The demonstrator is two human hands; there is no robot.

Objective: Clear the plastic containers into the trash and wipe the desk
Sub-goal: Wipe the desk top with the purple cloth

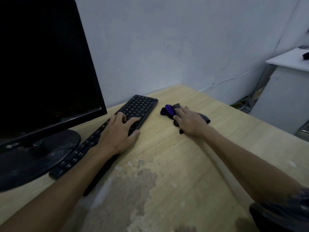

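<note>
Head view: left hand (119, 133) flat on black keyboard (133, 113), fingers spread over keys, thumb along near edge, gripping nothing. Right hand (190, 121) pressing dark grey-and-purple cloth (168, 110) onto wooden desk (184, 156), fingers extended, not curled. Cloth right of keyboard. Monitor (45, 72) far left. No plastic containers visible.

One head-worn wide-angle view, looking forward and down from close above the desk (192, 156). It faces the far wall (167, 47). Monitor (41, 72) at left, a white counter (287, 61) at far right. Both forearms enter from the near edge.
</note>
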